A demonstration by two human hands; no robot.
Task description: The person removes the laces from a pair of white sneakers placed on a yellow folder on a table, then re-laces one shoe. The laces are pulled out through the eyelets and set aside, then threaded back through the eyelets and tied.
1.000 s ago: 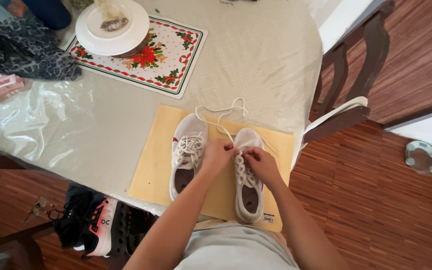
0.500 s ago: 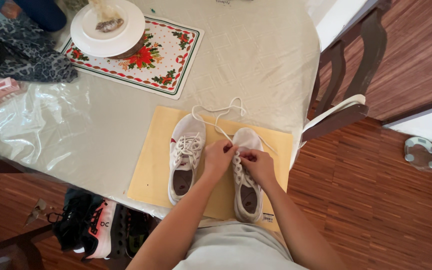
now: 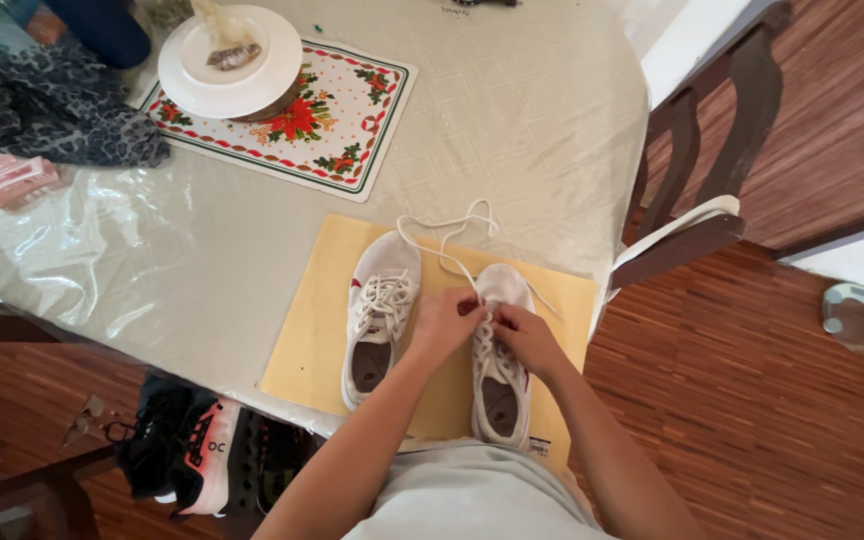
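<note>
Two white sneakers stand side by side on a tan paper sheet (image 3: 312, 340) at the table's near edge. The left sneaker (image 3: 380, 310) is laced and untouched. My left hand (image 3: 442, 318) and my right hand (image 3: 524, 336) meet over the right sneaker (image 3: 500, 395), each pinching its white shoelace (image 3: 447, 238) near the toe end of the eyelets. The lace's loose ends trail in loops past the toes onto the table.
A pale plastic-covered table (image 3: 512, 110) holds a flowered placemat (image 3: 342, 120) with a white plate (image 3: 230, 62), a spotted dark cloth (image 3: 52, 110) and a pink packet (image 3: 20, 180). A dark wooden chair (image 3: 697, 200) stands right. Dark shoes (image 3: 192, 450) lie on the wood floor; a round scale (image 3: 857, 315) sits far right.
My hands have stayed on the right sneaker's lace with small finger movements. The view has shifted slightly.
</note>
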